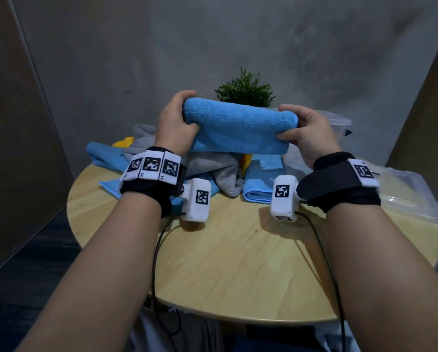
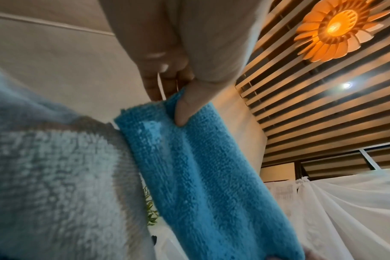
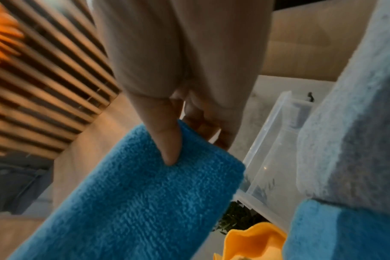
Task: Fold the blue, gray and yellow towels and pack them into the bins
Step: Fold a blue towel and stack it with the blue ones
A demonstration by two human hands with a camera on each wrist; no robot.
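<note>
While the round wooden table (image 1: 238, 262) bears a loose heap of blue, gray and yellow towels (image 1: 212, 171), with clear bins (image 1: 413, 196) at its right edge, a folded blue towel (image 1: 238, 128) is held in the air above the heap. It is judged to be light, soft and limp, likely to sag or unfold unless taken at both short ends. That is where it is gripped: the left hand (image 1: 174, 123) is curled round the left end and the right hand (image 1: 306, 133) pinches the right end, thumbs (image 2: 185, 109) pressed on the near face, so the towel spans between them.
</note>
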